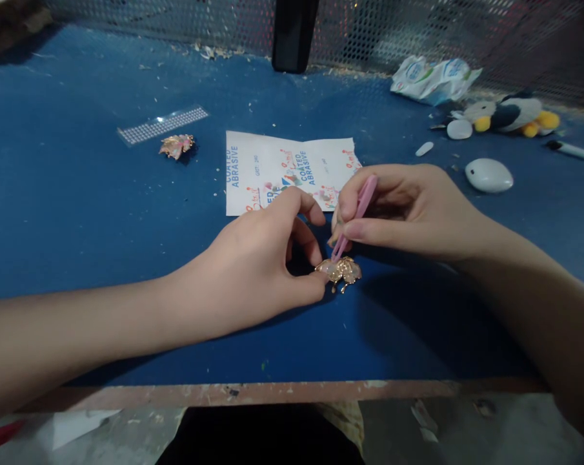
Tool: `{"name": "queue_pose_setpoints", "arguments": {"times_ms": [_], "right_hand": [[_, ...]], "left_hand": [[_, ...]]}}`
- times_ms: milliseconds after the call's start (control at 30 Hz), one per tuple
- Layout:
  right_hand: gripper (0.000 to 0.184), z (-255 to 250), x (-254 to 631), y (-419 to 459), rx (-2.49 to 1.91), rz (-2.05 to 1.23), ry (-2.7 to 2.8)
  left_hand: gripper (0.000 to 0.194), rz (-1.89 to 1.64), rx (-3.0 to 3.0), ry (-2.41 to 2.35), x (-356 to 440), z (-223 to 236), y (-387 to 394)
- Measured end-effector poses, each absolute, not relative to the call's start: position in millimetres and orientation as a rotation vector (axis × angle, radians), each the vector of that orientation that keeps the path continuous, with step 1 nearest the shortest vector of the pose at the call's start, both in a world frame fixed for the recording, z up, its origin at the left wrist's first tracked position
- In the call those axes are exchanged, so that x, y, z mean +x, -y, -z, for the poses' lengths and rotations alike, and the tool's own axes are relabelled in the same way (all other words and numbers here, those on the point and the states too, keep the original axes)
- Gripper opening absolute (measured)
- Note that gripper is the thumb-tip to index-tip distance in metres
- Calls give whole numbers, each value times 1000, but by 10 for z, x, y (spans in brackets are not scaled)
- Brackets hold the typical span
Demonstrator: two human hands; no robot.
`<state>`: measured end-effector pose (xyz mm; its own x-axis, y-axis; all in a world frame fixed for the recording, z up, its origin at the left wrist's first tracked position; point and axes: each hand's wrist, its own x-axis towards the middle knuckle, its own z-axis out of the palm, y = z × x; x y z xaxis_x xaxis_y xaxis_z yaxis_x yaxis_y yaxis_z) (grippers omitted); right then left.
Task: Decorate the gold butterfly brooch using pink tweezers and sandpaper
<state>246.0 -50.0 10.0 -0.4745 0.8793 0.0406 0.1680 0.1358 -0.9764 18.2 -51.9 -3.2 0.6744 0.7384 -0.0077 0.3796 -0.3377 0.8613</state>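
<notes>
Between the thumb and a finger of my left hand (pixel 272 248) is the edge of a small gold butterfly-shaped ornament (pixel 346 270) with pale, shiny wings. My right hand (pixel 402 210) pinches pink tweezers (pixel 364 200), slanted down so that their tips meet the ornament's upper left part. Whether anything sits between the tips is too small to tell. Just behind both hands lies a white sheet of abrasive paper (pixel 243 168), printed in blue and red, with small coloured pieces on it. The right fingers cover its near right corner.
A second gold-and-pink ornament (pixel 177 146) lies at left beside a clear strip of tiny beads (pixel 163 126). At right are a white rounded case (pixel 489 175), a plush toy (pixel 512 115), a marker (pixel 572 150) and a crumpled packet (pixel 432 79). A black phone (pixel 294 35) leans on the mesh.
</notes>
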Motion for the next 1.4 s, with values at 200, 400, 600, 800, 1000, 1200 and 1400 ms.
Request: {"name": "queue_pose_setpoints", "arguments": {"times_ms": [200,400,600,800,1000,1200,1400], "right_hand": [[26,-77,2487,501,-994,-1387,1779],[24,-71,2501,510,-974,-1339,1835],[15,-69,2489,502,-971,-1210,1911],[15,-60,2500,499,-978,-1169,1913],[14,-62,2513,483,-983,-1205,1894],[15,-50,2504,489,-974,-1200,1910],[16,-54,2508,490,-967,-1215,1905]], "left_hand": [[40,-470,1963,-872,175,13,516],[40,-454,1963,-871,180,4,508],[41,-499,1956,-861,180,48,520],[42,-522,1952,-853,181,79,525],[42,-517,1964,-857,181,79,519],[41,-521,1967,-861,186,67,520],[42,-520,1971,-870,188,63,520]]}}
